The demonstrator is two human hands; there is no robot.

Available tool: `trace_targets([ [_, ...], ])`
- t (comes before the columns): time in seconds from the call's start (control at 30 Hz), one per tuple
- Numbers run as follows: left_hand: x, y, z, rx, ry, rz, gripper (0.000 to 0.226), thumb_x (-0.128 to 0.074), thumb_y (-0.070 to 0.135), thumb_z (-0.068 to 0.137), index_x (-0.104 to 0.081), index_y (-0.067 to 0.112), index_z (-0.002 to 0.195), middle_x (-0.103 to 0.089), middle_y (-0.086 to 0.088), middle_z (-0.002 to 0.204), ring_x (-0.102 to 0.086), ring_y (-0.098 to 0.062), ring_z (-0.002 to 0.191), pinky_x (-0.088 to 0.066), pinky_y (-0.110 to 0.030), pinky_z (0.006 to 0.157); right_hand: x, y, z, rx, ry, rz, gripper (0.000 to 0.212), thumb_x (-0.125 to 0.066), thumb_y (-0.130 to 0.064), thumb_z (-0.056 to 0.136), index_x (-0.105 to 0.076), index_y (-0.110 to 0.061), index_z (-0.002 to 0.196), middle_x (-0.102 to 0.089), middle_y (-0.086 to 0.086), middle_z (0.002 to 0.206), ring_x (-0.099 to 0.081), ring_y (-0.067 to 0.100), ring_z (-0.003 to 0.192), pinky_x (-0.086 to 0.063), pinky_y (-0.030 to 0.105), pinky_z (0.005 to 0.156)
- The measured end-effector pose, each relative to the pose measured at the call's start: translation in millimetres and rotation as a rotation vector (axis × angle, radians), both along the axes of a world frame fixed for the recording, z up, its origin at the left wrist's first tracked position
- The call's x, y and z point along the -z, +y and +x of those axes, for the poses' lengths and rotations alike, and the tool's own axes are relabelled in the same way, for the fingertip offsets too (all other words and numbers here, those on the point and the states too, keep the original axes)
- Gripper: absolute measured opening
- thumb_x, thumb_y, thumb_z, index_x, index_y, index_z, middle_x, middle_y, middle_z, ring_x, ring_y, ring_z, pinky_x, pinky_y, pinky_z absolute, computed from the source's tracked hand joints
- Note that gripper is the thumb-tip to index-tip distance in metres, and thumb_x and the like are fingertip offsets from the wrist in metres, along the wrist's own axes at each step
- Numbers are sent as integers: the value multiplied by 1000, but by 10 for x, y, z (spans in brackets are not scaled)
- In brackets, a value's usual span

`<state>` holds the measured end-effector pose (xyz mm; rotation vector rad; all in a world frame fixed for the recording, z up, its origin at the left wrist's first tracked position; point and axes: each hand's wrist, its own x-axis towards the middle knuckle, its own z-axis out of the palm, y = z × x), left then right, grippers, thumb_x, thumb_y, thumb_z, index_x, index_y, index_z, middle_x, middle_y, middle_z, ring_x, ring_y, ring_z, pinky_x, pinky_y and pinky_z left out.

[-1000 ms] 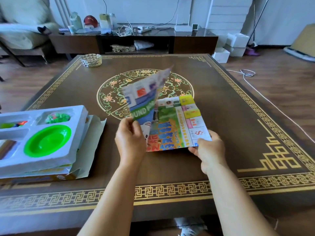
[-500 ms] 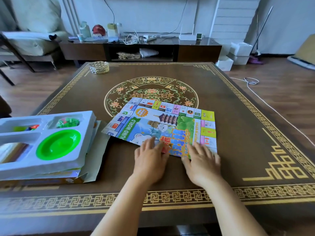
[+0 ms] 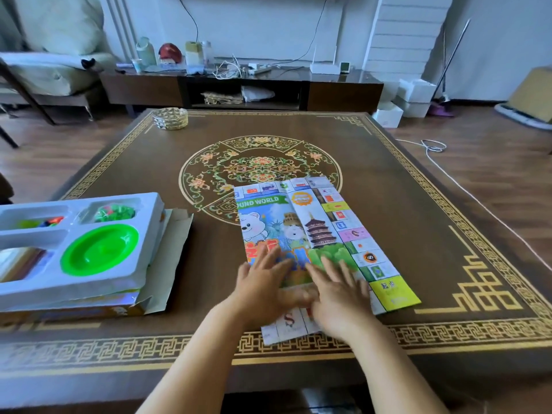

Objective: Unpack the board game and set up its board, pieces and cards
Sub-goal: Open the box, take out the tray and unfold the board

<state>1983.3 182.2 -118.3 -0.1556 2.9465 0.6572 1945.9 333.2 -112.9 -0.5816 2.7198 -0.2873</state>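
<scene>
Both palms flat, gripping nothing: left hand (image 3: 263, 282) and right hand (image 3: 340, 297) press the paper board (image 3: 322, 234); best sweep toward twelve o'clock, flattening creases.

A single wide-angle camera on the person's head looks forward and steeply down over the bench (image 3: 418, 186), close enough that both forearms enter from the bottom edge. The near rim of the bench runs across the lower frame, while its far edge and a low cabinet (image 3: 149, 88) along the wall lie near the top. Straight lines bow toward the borders.
</scene>
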Motion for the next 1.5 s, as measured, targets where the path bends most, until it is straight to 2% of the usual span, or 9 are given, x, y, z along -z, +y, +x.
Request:
trace_targets([
  [0.07,14,111,62,97,-98,2,101,-56,74,71,-10,32,151,12,2,159,25,-19,143,10,-47,116,23,20,-36,17,-31,-5,67,-40,-27,96,-3,-43,149,18,-11,158,18,20,146,3,51,116],
  [0.13,62,121,99,114,-135,-42,116,-64,74,63,-1,32,151,18,1,158,29,-18,141,14,-47,115,25,39,-81,44,-5,-95,53,-30,-30,101,-10,-42,149,9,-14,159,11,17,147,0,49,117],
  [0.27,70,81,90,91,-88,-142,109,-59,73,69,-2,30,151,13,-1,159,23,-20,144,9,-47,115,18,121,-141,18,-25,-128,46,-29,-33,101,-22,-41,147,-2,-15,159,3,12,147,-6,44,118],
  [0.57,5,61,157,208,-161,-161,123,-66,74,60,6,33,150,18,0,158,25,-20,143,10,-49,116,-100,82,-25,-65,-137,7,53,-27,-42,100,-7,-44,149,14,-11,159,16,16,146,0,46,117],
  [0.8,-124,87,354,176,-68,-103,102,-75,58,65,-23,24,147,-13,2,156,-3,-17,146,-12,-37,115,-203,46,216,-124,-130,128,68,-42,-49,93,-3,-44,148,11,-8,159,9,24,146,-10,46,116],
  [1.03,-179,158,691,188,-74,-158,105,-75,58,64,-20,30,149,-17,0,155,-16,-19,143,-19,-36,115,-183,86,496,-126,-128,132,73,-44,-59,90,-1,-45,148,12,-8,159,10,24,146,-9,51,115],
  [1.13,-208,206,817,180,-56,-148,89,-74,51,68,-34,26,143,-32,1,147,-35,-20,134,-37,-37,106,-198,111,607,-117,-126,115,75,-46,-60,89,-3,-44,148,11,-8,159,10,24,146,-9,51,115],
  [1.23,-227,242,907,182,-72,-158,74,-72,45,74,-46,20,138,-38,0,146,-42,-19,130,-41,-34,103,-236,155,651,-97,-162,53,74,-51,-60,87,-12,-43,148,6,-8,160,7,21,147,-9,51,117],
  [1.5,-312,150,938,85,-119,-10,45,-72,44,76,-65,22,115,-59,3,127,-54,-18,114,-43,-30,97,-309,272,665,-64,-247,-157,71,-65,-52,81,-39,-29,143,-27,-9,153,-33,16,138,-30,33,112],
])
